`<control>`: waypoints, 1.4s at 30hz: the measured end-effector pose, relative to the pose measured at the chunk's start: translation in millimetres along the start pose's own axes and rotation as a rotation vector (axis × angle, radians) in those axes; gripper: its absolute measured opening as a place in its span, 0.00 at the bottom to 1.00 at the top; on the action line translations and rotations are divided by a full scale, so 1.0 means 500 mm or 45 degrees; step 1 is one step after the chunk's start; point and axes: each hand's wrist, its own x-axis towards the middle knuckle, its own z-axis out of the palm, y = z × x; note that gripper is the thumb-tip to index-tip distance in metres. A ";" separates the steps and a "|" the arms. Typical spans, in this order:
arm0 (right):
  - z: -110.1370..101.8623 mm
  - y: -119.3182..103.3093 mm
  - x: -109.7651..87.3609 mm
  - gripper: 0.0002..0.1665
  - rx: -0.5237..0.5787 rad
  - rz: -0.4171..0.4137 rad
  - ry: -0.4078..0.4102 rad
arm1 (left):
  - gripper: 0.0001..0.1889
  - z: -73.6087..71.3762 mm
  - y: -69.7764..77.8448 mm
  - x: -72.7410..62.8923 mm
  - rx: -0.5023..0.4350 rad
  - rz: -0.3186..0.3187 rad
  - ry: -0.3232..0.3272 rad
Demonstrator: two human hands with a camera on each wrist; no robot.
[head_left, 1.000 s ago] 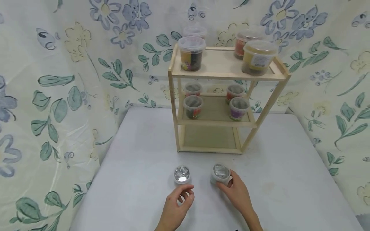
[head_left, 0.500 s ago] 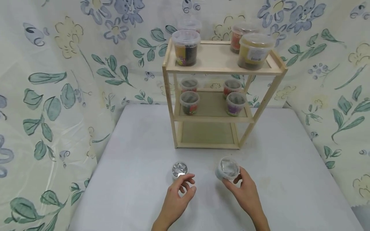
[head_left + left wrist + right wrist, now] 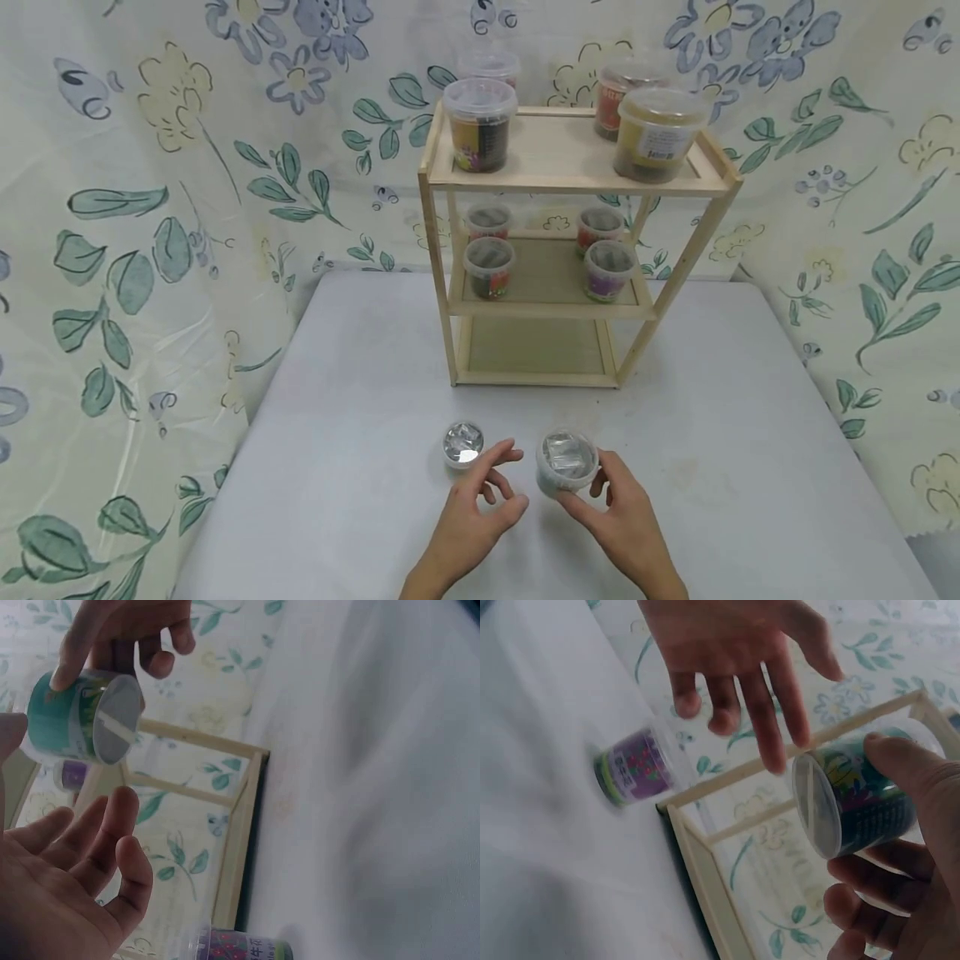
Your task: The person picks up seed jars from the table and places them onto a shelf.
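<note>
My right hand [image 3: 611, 521] grips a small clear plastic cup [image 3: 566, 462] with a teal printed wrapper, held above the table. In the right wrist view the cup [image 3: 859, 799] is tilted, thumb on one side and fingers on the other. My left hand [image 3: 476, 521] hovers to its left, fingers loosely bent and holding nothing; in the head view a small gap separates it from the cup. A second cup [image 3: 462, 444] with a shiny top stands upright on the table beyond the left fingers. Its purple wrapper [image 3: 637, 766] shows in the right wrist view.
A wooden shelf rack [image 3: 551, 379] stands behind the hands. Its top tier [image 3: 562, 146] bears several larger lidded tubs, and its middle tier [image 3: 551, 271] several small cups. A floral curtain [image 3: 135, 250] hangs around the white table [image 3: 360, 350].
The right hand has lifted the teal cup off the table, moved it right, then brought it back left and nearer. The left hand has shifted slightly right, towards it. The head view has shifted slightly.
</note>
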 end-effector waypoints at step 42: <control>-0.010 0.011 -0.042 0.37 0.160 -0.210 -0.144 | 0.29 -0.009 0.019 0.013 0.118 0.112 -0.119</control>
